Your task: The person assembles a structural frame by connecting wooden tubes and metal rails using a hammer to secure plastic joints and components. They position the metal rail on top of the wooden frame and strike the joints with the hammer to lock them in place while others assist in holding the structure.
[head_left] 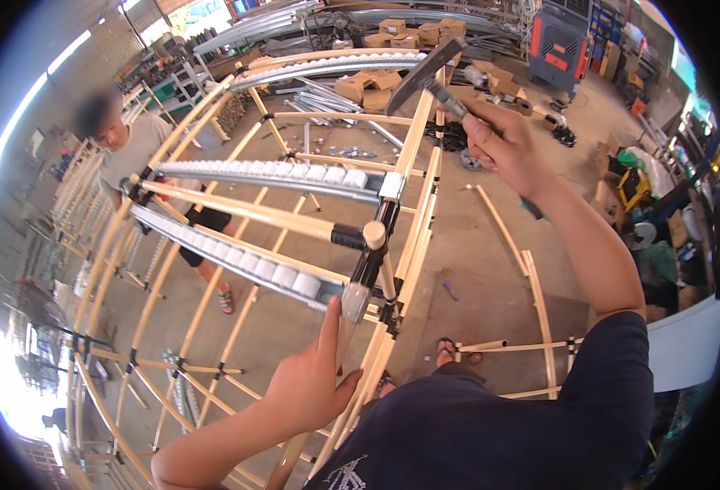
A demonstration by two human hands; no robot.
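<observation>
Workshop floor (468,237) lies open right of your tan pipe frame (245,211) with roller tracks (249,263). Your right grip (499,143) wraps a hammer (427,75), raised near the frame's edge; your left grip (303,390) is spread, index finger (329,331) beside 1 track's end bracket (355,304).

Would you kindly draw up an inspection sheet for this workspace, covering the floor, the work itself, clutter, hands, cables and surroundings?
Surface: brownish floor beneath the work.
Job's things: frame of cream pipes with black joints; roller tracks with white rollers, set in it; a hammer.
Clutter: loose cream pipe on the floor; cardboard boxes behind.
Hands: right hand grips the hammer's handle; left hand points its index finger at the nearer track's end, contact uncertain.
Cables: none certain; a black tangle on the floor is unclear.
Surroundings: another person beyond the frame, at left; dark machine with orange panels behind.
</observation>
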